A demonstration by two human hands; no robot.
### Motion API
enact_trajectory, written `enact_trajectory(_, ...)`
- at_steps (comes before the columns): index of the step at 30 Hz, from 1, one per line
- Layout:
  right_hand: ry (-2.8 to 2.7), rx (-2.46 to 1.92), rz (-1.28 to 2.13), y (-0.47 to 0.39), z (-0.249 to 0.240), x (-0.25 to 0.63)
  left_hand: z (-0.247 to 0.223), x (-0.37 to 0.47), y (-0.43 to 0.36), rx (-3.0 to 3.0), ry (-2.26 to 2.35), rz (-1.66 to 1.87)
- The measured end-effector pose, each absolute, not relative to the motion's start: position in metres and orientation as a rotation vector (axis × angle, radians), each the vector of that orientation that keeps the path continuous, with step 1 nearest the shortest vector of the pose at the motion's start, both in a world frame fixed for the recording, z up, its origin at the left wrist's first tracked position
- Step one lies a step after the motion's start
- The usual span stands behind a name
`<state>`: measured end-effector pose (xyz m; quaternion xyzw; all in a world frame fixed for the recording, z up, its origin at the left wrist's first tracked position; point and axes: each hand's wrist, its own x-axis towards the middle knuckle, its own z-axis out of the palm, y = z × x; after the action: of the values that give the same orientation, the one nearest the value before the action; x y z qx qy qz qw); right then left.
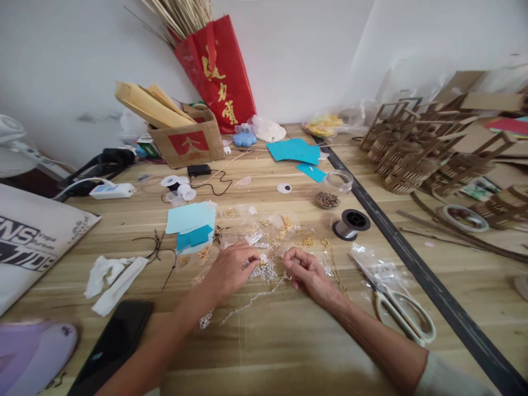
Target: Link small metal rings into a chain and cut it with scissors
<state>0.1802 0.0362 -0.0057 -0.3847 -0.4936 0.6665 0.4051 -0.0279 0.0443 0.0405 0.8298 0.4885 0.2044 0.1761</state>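
Both grips sit close together at mid-bench. My left hand (231, 270) lies knuckles up, fingers curled down onto a heap of silver findings (264, 269); whether it has pinched anything under there I cannot tell. My right hand (307, 272) is curled nearly closed, fingertips nipping the upper end of a silver chain (251, 300).

From that nip the chain trails down and to the left across the bench (289, 352), toward me, passing beneath my left wrist and ending in a small bunch near my left forearm. So its long axis lies on a diagonal, top end at the right hand, loose end nearer the left arm. It looks thin, pale and beaded, lying slack and flat on the wood.

Gold bits in little clear bags (284, 228) are scattered just beyond my knuckles. Scissors (402, 311) lie to the right of my right forearm, well apart from the chain.
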Motion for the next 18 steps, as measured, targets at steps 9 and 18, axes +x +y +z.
enact_trajectory(9,-1.2,-0.943,1.714,0.036,-0.008,0.179,0.017,-0.046,0.05,2.215,1.582,1.007)
enact_trajectory(18,-1.267,-1.03,1.701,0.035,0.001,0.178,-0.007,-0.067,0.068,2.272,1.765,0.882)
